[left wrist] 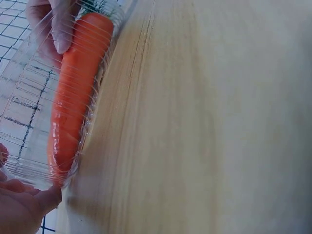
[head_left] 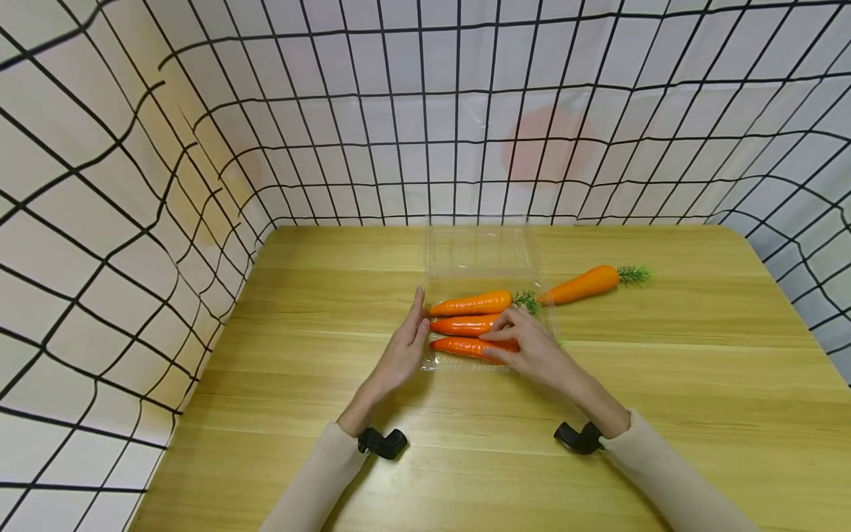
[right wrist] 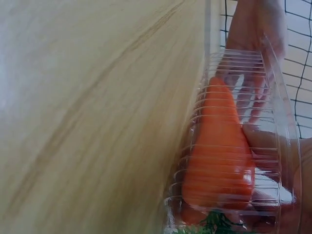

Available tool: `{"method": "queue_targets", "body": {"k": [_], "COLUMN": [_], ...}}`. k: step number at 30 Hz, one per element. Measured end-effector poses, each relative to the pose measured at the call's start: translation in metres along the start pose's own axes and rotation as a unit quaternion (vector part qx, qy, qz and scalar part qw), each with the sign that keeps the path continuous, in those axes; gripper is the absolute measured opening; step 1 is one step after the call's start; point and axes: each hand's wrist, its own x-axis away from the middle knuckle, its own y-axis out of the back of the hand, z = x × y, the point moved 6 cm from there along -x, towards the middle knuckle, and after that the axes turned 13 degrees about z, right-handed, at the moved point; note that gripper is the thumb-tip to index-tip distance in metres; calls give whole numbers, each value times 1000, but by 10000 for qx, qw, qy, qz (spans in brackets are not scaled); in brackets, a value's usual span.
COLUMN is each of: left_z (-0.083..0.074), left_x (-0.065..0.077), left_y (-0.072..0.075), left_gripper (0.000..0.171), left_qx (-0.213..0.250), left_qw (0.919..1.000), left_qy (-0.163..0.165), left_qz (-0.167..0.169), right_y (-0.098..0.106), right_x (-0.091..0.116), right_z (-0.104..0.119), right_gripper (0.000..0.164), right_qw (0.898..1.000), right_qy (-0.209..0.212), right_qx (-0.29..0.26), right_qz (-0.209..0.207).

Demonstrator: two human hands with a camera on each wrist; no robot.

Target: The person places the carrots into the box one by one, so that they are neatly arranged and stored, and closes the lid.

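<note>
A clear plastic clamshell box lies opened in front of me, its lid folded back. Three carrots rest in it side by side, tips to the left: a rear carrot, a middle carrot and a front carrot. My left hand, fingers extended, touches the box's left end. With thumb and fingers my right hand holds the thick end of the front carrot, covering part of the middle one. In both wrist views the front carrot shows through the ribbed box wall.
Another carrot with a green top lies on the wooden table, right of the box, its tip close to the box's edge. A white wall with a black grid stands behind the table and along its sides.
</note>
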Motion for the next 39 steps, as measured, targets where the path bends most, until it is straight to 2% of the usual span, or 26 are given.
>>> {"method": "queue_targets", "body": {"k": [14,21,28,34,39], "left_z": [0,1,2,3,4], "left_x": [1,1,0,-2,-2], "left_y": [1,2,1,1,0], "left_gripper": [61,61,61,62,61], "left_qx": [-6,-29,4,29,70], "left_qw": [10000,10000,10000,10000,9999], "left_qy": [27,43,29,12,24], "left_qz": [7,7,27,29,69], "right_y": [-2,-2,-1,16,38], "right_x": [-4,-6,-6,0,7], "right_z": [2,5,15,22,17], "right_gripper": [19,19,17,20,21], "right_qw": [9997,10000,9992,9990,9967], "right_qy": [-36,12,160,380,605], "right_qx": [14,73,360,182,13], "right_qz": [-225,-30,91,-164,-533]}}
